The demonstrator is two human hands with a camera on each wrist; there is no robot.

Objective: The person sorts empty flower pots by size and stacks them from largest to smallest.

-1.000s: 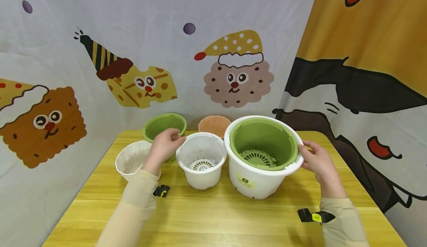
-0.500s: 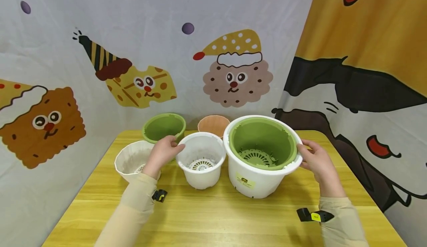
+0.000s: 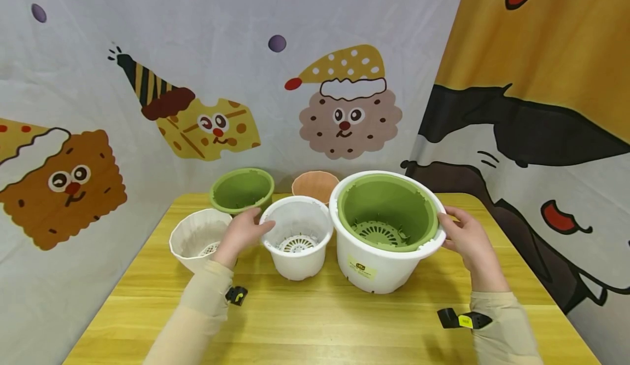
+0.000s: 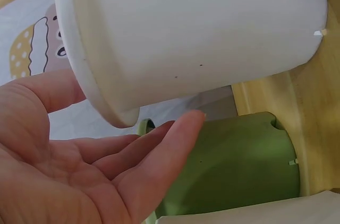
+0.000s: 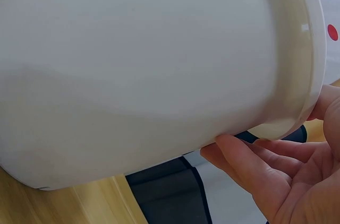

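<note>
My left hand (image 3: 243,233) is at the left rim of the small white pot (image 3: 300,264). In the left wrist view its thumb reaches behind the rim, while the extended fingers (image 4: 154,160) lie outside, apart from the wall. On the other side, my right hand (image 3: 467,239) holds the rim of the large white pot (image 3: 379,272), thumb at the rim and fingers (image 5: 249,165) against the outer wall beneath. A green pot (image 3: 394,206) with a slotted bottom sits inside that large pot. Both white pots stand upright on the table.
Behind my left hand stands another green pot (image 3: 236,190). A cream faceted pot (image 3: 189,239) is at the left, and an orange pot (image 3: 315,184) at the back. The wooden table (image 3: 315,326) meets a printed cloth (image 3: 275,108).
My left hand has lowered and come slightly nearer along the small white pot's left rim. My right hand stays at the large pot's rim, and the pots keep their places.
</note>
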